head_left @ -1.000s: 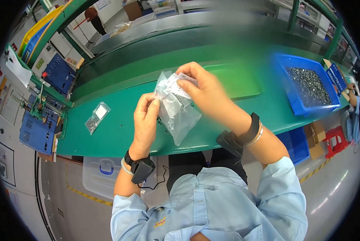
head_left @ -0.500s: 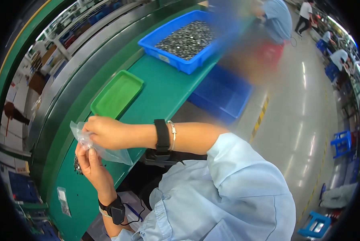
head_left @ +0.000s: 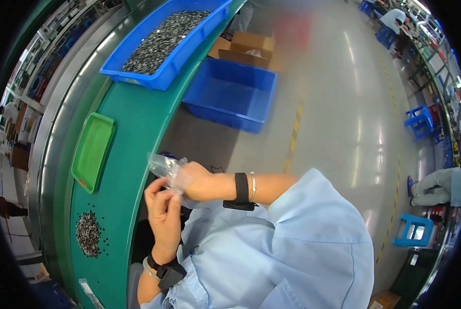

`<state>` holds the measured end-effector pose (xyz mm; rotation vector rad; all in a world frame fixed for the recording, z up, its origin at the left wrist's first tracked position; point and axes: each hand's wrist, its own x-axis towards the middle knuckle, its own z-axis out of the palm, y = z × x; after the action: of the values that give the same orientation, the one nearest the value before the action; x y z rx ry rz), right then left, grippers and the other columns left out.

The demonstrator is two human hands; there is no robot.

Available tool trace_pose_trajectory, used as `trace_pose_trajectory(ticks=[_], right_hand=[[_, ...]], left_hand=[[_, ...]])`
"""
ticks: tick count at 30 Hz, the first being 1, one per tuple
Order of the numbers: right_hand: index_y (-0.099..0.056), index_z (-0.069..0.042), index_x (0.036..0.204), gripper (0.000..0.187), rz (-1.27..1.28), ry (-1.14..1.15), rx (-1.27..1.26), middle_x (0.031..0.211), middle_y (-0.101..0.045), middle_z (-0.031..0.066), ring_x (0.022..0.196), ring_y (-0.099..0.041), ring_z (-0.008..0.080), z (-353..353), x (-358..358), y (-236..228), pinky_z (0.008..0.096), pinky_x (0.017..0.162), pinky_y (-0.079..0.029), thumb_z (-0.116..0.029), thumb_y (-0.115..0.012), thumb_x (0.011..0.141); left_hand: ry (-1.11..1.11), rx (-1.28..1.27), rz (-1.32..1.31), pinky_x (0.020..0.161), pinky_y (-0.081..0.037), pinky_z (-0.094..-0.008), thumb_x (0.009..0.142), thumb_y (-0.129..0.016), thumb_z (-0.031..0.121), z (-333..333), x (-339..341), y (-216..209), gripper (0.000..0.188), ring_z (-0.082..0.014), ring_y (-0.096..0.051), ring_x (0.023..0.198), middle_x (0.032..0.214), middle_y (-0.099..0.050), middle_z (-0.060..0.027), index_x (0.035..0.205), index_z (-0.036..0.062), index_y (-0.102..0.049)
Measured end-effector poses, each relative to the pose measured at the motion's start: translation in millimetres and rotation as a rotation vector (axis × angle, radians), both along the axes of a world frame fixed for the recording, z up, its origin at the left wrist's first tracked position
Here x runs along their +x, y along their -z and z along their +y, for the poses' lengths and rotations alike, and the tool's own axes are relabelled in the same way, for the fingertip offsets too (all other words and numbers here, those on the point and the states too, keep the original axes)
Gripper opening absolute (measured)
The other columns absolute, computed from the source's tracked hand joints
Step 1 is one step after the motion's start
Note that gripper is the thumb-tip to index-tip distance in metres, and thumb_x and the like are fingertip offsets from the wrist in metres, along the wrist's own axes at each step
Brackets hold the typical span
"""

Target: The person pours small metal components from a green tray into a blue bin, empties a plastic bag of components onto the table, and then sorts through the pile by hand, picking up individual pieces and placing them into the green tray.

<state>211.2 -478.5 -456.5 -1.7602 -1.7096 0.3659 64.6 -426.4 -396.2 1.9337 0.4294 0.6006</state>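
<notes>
A clear plastic bag [head_left: 164, 166] is crumpled between both hands at the near edge of the green table [head_left: 133, 129]. My right hand [head_left: 193, 181] clutches its upper part, with a black wristband and a thin bracelet on that wrist. My left hand [head_left: 162, 205] pinches the bag from below and wears a black wrist strap. On the table to the left lies a pile of small dark metal parts [head_left: 88, 234]. An empty green tray [head_left: 92, 150] sits beyond the pile.
A blue bin [head_left: 164, 47] full of small dark parts stands on the table further along. A blue crate [head_left: 230, 95] and a cardboard box [head_left: 246, 45] rest on the floor beside the table. Blue stools [head_left: 411, 230] and seated people are at the right.
The view has swung to the right, toward the floor. The bag, held spread over the table before, is now crumpled at the table's edge, and a pile of small parts lies on the table.
</notes>
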Motion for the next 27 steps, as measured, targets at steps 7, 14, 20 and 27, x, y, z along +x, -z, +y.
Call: trace_pose_trajectory(ticks=[7,14,20,27], right_hand=[[-0.057,-0.005,0.102,0.020,0.396,0.166,-0.058,0.083,-0.063,0.0172,0.077,-0.063,0.0317,-28,4,73,0.0387,0.067,-0.049,-0.014,-0.052,0.086],[-0.047,0.000,0.124,0.038,0.908,0.104,0.031,0.121,-0.053,0.0229,0.111,-0.052,0.0351,-73,5,18,0.0379,0.092,-0.044,-0.021,-0.047,0.093],[-0.053,0.001,0.112,0.030,0.410,0.426,0.316,0.112,-0.055,0.0198,0.104,-0.054,0.0345,-73,14,12,0.0375,0.087,-0.045,-0.014,-0.056,0.087],[-0.060,-0.004,0.101,0.023,0.120,0.729,0.127,0.091,-0.062,0.0173,0.083,-0.061,0.0363,-115,146,113,0.0436,0.070,-0.050,-0.009,-0.058,0.079]], left_hand=[[0.080,-0.103,0.077,0.077,-0.043,-0.0235,0.089,-0.056,0.006,11,27,57,0.004,-0.0130,-0.050,0.096,0.116,-0.047,-0.0065,0.091,0.0027,-0.058],[0.070,-0.506,-0.059,0.075,-0.045,-0.0231,0.088,-0.054,0.005,9,54,43,0.007,-0.0123,-0.050,0.097,0.114,-0.047,-0.0057,0.093,0.0012,-0.057],[0.215,-0.436,0.022,0.079,-0.047,-0.0276,0.087,-0.056,0.004,5,83,30,0.012,-0.0159,-0.050,0.104,0.117,-0.046,-0.0089,0.098,0.0006,-0.057],[0.298,0.964,0.113,0.096,-0.039,-0.0470,0.078,-0.061,0.001,48,114,-22,0.035,-0.0390,-0.045,0.118,0.131,-0.041,-0.0217,0.113,0.0034,-0.056]])
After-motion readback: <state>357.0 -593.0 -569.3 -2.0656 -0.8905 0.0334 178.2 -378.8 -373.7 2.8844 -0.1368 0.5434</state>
